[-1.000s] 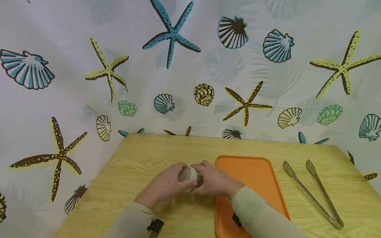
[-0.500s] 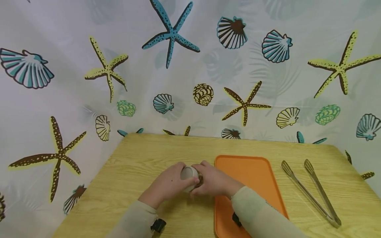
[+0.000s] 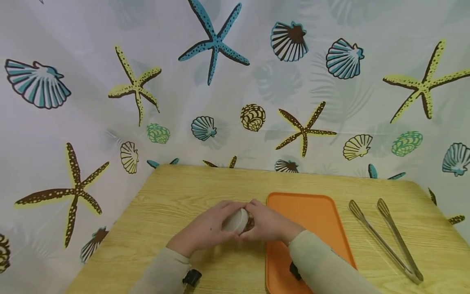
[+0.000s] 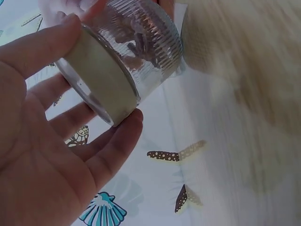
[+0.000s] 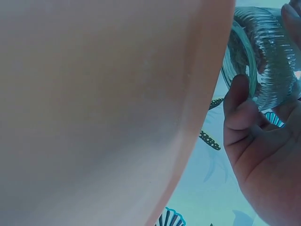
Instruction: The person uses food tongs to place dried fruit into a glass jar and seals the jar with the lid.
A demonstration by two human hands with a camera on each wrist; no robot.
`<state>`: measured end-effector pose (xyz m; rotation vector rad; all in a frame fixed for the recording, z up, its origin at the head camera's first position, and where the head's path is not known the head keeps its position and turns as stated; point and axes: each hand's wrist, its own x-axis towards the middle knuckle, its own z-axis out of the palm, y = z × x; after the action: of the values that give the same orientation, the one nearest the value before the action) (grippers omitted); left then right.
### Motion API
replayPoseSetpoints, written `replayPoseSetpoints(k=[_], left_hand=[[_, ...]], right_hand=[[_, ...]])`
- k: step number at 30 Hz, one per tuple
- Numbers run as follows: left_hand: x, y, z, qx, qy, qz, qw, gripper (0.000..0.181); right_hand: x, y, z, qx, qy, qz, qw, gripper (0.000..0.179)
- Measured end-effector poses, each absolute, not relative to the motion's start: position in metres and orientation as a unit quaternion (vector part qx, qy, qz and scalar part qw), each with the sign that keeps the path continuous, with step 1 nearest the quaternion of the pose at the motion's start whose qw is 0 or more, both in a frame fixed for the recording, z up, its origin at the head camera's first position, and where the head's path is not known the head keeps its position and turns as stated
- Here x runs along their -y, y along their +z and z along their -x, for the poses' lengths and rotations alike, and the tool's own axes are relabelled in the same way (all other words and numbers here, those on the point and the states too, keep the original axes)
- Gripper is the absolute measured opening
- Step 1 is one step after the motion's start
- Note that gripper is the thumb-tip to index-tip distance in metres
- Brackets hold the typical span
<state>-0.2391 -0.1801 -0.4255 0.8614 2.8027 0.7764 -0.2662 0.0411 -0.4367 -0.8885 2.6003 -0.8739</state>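
Observation:
Low over the wooden table, both hands hold a ribbed clear glass jar (image 4: 148, 42) tipped on its side. My left hand (image 3: 207, 226) grips the pale lid (image 3: 236, 221) at its left end, thumb and fingers round the rim. Around the glass body curls my right hand (image 3: 266, 222), which hides most of it in the head view. Brownish shapes show through the glass, too unclear to name. In the right wrist view the jar's base faces left, beside the thumb (image 5: 237, 99).
An orange tray (image 3: 299, 208) lies under the right forearm. Metal tongs (image 3: 389, 241) lie spread on the table (image 3: 183, 183) to its right. Behind hangs a cloth (image 3: 235, 94) printed with shells and starfish. A blurred pale orange surface fills the left of the right wrist view.
The left hand has shifted round the lid: its thumb has moved down to the lower rim and its fingers over the top. The right hand has stayed on the glass.

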Motion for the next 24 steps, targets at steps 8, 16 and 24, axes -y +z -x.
replayPoseSetpoints(k=[8, 16, 24], left_hand=[[0.1772, -0.4240, 0.2386, -0.930, 0.289, -0.215, 0.075, 0.088], [0.1731, -0.4190, 0.2409, -0.948, 0.277, -0.146, 0.064, 0.086], [0.1737, -0.4188, 0.2387, -0.951, 0.233, -0.198, 0.036, 0.078]], right_hand=[[-0.0407, -0.4352, 0.2672, -0.899, -0.289, 0.306, 0.125, 0.084], [-0.0416, -0.4371, 0.2684, -0.898, -0.292, 0.303, 0.127, 0.089], [-0.0448, -0.4372, 0.2674, -0.896, -0.297, 0.300, 0.135, 0.091]])
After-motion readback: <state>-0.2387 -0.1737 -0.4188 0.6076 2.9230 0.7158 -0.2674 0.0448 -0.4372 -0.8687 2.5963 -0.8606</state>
